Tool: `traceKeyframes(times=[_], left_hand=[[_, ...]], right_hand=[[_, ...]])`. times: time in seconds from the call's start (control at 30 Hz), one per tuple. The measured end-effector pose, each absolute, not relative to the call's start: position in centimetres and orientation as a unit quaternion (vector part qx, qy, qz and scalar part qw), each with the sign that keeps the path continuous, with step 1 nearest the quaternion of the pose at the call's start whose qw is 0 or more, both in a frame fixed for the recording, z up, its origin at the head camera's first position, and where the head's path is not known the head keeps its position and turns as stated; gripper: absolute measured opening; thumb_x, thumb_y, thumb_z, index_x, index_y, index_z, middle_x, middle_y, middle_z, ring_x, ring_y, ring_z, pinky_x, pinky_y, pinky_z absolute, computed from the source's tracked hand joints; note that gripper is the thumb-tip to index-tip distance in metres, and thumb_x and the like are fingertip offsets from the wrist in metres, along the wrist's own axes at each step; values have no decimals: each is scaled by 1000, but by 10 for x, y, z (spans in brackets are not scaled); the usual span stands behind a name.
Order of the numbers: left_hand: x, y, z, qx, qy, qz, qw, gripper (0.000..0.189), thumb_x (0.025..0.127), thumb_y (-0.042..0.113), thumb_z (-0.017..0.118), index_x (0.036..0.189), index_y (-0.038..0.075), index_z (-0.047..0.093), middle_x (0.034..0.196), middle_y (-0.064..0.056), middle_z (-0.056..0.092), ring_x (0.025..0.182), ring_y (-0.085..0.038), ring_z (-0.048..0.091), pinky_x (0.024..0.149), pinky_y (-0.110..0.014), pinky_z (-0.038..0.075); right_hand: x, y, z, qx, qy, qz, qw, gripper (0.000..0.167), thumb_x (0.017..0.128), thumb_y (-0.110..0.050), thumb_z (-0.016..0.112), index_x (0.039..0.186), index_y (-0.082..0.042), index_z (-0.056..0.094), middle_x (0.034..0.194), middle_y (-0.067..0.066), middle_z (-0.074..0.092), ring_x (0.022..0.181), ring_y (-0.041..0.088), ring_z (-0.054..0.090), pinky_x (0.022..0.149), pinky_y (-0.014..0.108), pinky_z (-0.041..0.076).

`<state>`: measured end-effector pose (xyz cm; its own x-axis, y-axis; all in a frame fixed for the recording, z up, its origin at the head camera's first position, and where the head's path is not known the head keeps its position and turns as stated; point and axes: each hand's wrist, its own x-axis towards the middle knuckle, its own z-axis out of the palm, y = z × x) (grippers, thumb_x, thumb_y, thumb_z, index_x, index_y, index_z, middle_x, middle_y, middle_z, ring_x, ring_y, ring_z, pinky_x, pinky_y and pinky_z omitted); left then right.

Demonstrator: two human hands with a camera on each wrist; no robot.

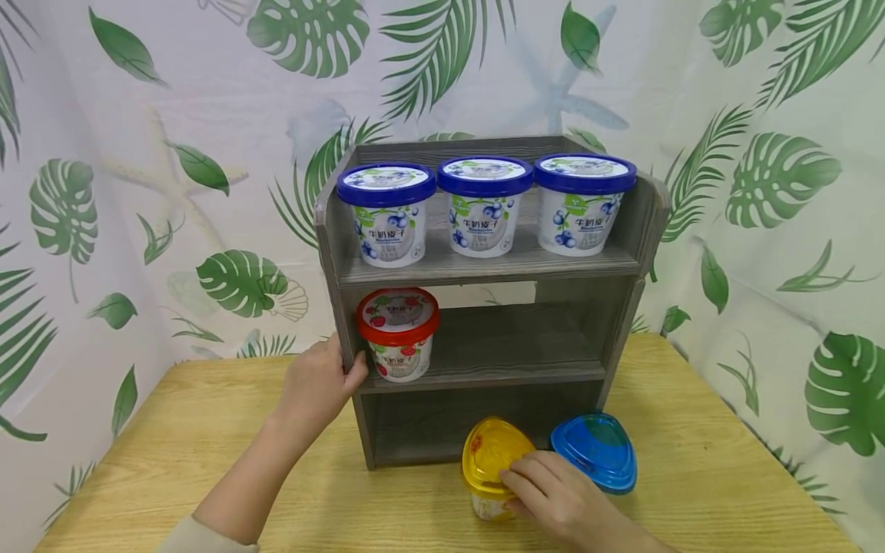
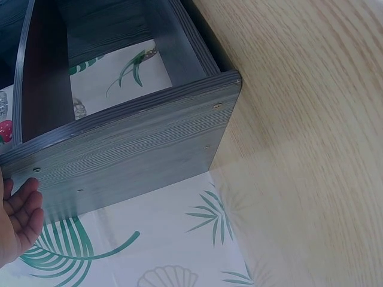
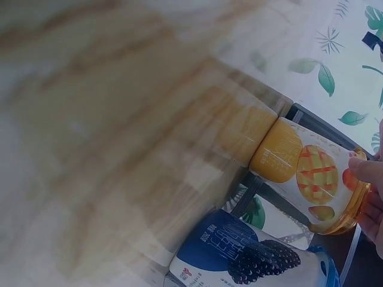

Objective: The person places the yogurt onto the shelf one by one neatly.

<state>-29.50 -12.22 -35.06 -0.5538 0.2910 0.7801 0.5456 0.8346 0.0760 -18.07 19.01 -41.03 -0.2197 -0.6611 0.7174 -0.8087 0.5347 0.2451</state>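
Observation:
My left hand [image 1: 319,388] grips the left side panel of a grey wooden shelf [image 1: 498,372], its thumb round the front edge beside a red-lidded cup [image 1: 401,361]. In the left wrist view the fingers [image 2: 27,209] are partly curled by the panel's outer face. With thumb and fingers my right hand [image 1: 553,491] pinches the lid rim of a yellow-lidded cup [image 1: 494,453], which has a mango picture in the right wrist view. This cup is at the table in front of the bottom tier. Right of it stands a blue-lidded cup [image 1: 596,453] with a blackberry picture.
Three blueberry cups with dark blue lids, at left [image 1: 387,219], middle [image 1: 485,211] and right [image 1: 581,207], line the top tier. The red-lidded cup sits at the middle tier's left end. Under the shelf is a wooden table [image 1: 228,415]; leaf-patterned cloth [image 1: 228,153] hangs behind.

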Motion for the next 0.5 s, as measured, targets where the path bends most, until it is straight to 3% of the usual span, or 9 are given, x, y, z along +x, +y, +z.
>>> traceKeyframes(times=[0.5], left_hand=[[-294,-122,-350,-238,-873,-158,396,20,80,19,64,81,2,52,55,-8,51,50,-26,54,43,-38,39]], right_hand=[[-182,189,-412,472,-777,78,410,35,101,-24,40,95,-4,67,90,3,65,79,14,58,73,26,49]])
